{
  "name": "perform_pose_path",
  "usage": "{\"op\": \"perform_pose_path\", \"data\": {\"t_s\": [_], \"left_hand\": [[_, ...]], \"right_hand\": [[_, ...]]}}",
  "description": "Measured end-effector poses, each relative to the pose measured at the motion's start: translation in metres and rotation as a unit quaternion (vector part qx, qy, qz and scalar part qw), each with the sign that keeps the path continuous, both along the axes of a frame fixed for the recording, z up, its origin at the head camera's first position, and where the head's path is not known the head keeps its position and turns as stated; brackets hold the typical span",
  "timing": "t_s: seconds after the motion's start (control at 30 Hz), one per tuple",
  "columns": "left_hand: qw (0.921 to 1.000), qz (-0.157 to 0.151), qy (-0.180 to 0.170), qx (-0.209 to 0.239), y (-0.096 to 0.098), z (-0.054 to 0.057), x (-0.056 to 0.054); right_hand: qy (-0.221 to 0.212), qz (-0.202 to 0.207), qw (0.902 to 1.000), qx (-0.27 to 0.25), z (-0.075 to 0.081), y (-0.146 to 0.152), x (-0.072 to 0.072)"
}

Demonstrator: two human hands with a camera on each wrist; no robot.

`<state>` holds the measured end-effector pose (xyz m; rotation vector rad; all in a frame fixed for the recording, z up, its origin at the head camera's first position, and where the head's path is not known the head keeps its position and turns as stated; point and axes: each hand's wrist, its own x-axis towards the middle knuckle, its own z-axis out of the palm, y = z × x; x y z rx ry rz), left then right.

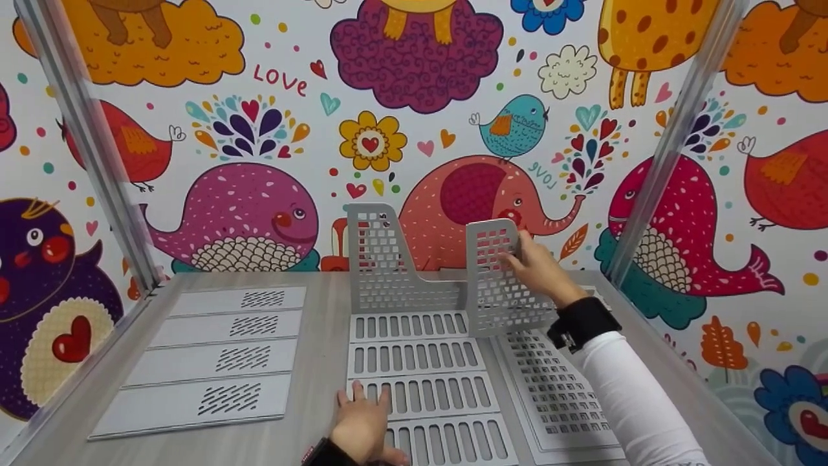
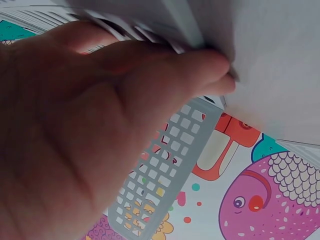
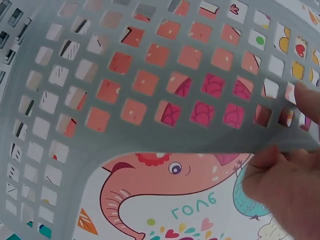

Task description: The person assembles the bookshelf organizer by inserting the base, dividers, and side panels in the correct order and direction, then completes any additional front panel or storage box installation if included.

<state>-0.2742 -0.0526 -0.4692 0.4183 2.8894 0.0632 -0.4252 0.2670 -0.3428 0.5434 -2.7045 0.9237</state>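
A grey perforated side panel (image 1: 490, 285) with a stepped outline stands upright at the back right of the slotted panel. My right hand (image 1: 540, 265) pinches its upper edge; the right wrist view shows the thumb on the perforated face (image 3: 165, 90) and curled fingers at the edge. Another grey perforated side panel (image 1: 375, 278) stands upright to its left. Between the grey panels and me lies a slotted light-grey panel (image 1: 414, 375) in several sections. Fingers spread, my left hand (image 1: 360, 424) rests on its left edge, near the front. Some left fingertips are hidden in the left wrist view.
On the table (image 1: 323, 343), a flat panel with slanted slots (image 1: 187, 359) lies at the left. A gridded panel (image 1: 563, 388) lies at the right, partly behind my right arm. Metal posts (image 1: 97, 142) and a printed wall (image 1: 414, 136) enclose the back.
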Motion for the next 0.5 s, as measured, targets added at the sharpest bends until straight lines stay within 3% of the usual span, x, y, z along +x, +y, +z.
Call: {"op": "perform_pose_path", "data": {"t_s": [0.13,0.2,0.37,0.5], "left_hand": [[1.0,0.003,0.004,-0.003,0.001,-0.001,0.001],[1.0,0.005,0.004,-0.004,0.001,0.0,0.001],[0.9999,0.011,-0.007,-0.002,0.0,0.001,0.0],[0.9997,0.025,-0.008,-0.003,0.0,-0.002,-0.001]], "right_hand": [[-0.066,0.023,0.9962,0.053,-0.012,0.016,-0.004],[-0.09,0.045,0.9941,0.042,-0.022,0.027,-0.007],[-0.129,0.079,0.9865,-0.063,-0.05,0.043,-0.013],[-0.195,0.122,0.9657,-0.12,-0.069,0.027,-0.015]]}}
